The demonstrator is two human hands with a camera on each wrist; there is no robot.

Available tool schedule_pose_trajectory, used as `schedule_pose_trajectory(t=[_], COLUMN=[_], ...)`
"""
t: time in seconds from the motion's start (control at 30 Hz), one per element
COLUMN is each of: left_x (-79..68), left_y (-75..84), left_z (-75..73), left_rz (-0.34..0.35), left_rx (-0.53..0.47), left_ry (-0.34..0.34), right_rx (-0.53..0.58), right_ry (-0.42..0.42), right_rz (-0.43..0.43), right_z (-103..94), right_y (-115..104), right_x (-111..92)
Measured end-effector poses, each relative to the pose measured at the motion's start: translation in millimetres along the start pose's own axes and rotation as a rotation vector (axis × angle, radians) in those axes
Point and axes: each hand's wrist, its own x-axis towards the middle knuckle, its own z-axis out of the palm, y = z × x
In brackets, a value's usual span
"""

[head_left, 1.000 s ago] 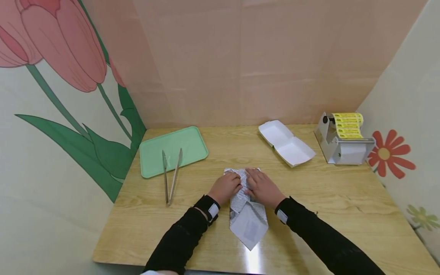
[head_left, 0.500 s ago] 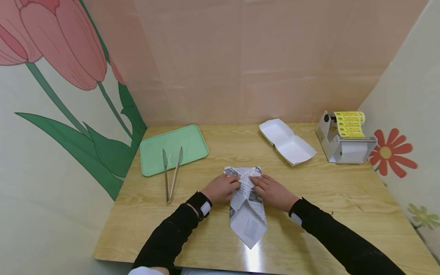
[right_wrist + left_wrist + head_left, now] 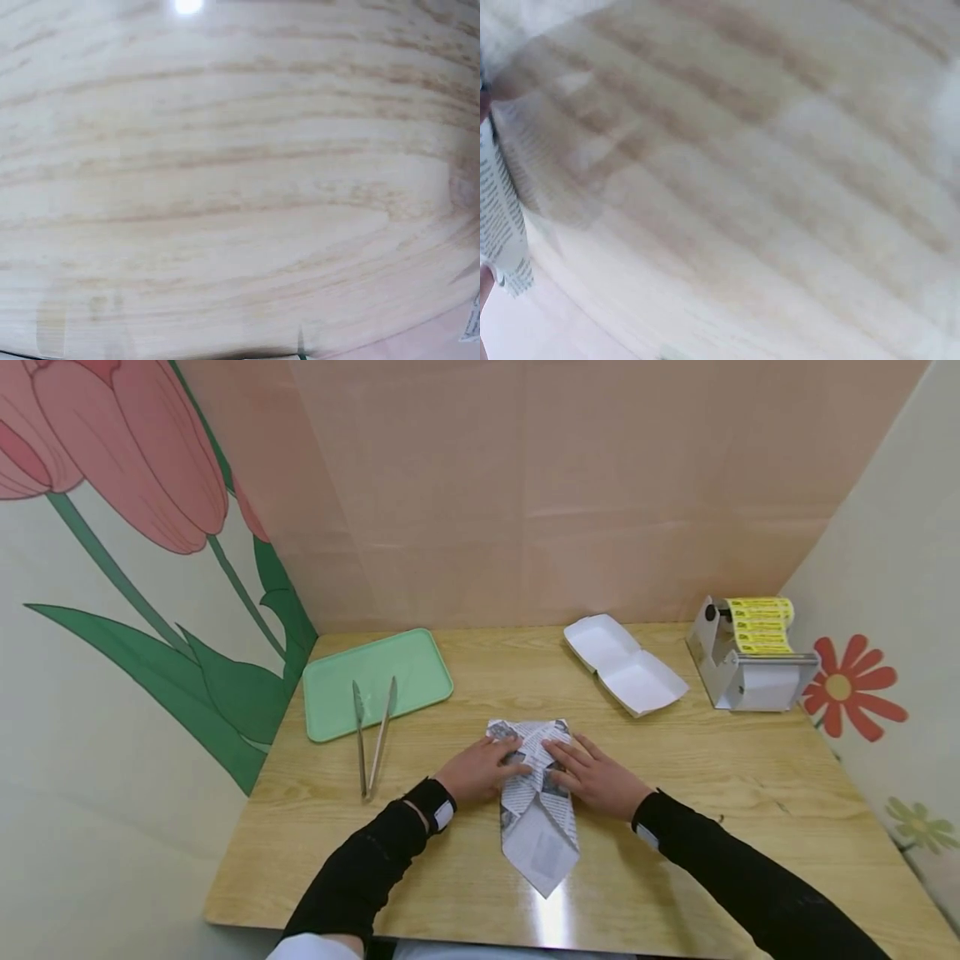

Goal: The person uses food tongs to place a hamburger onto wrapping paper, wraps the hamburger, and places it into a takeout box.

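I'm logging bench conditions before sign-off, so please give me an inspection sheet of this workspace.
Surface: wood-grain table, with glare near the front edge.
Job's things: folded newspaper, lying flat, its pointed end toward the person.
Clutter: metal tongs partly over a green tray; open white box; label roll in a stand. All sit apart from the newspaper.
Hands: left hand and right hand rest on the newspaper from either side.
Cables: nothing seen.
Surroundings: pinkish back wall; side walls with flower pictures.
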Motion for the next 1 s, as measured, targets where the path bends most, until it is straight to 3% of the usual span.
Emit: schedule_pose_trajectory(t=[0.23, 0.63, 1.0], left_x=[-0.7, -4.1, -5.1], left_y=[4.8, 6.9, 9.8], left_z=[10.2, 14.0, 21.1], left_rz=[-0.006, -0.020, -0.022], left_rx=[0.020, 0.020, 0.063], left_ry=[0.066, -0.028, 0.000], right_rx=[0.008, -0.003, -0.048], right_ry=[0.064, 0.028, 0.061], right_rz=[0.049, 0.064, 0.057], right_z=[11.4, 15.6, 9.6], right_y=[-5.7, -8.0, -9.7], right_x=[0.0, -1.1, 3.3])
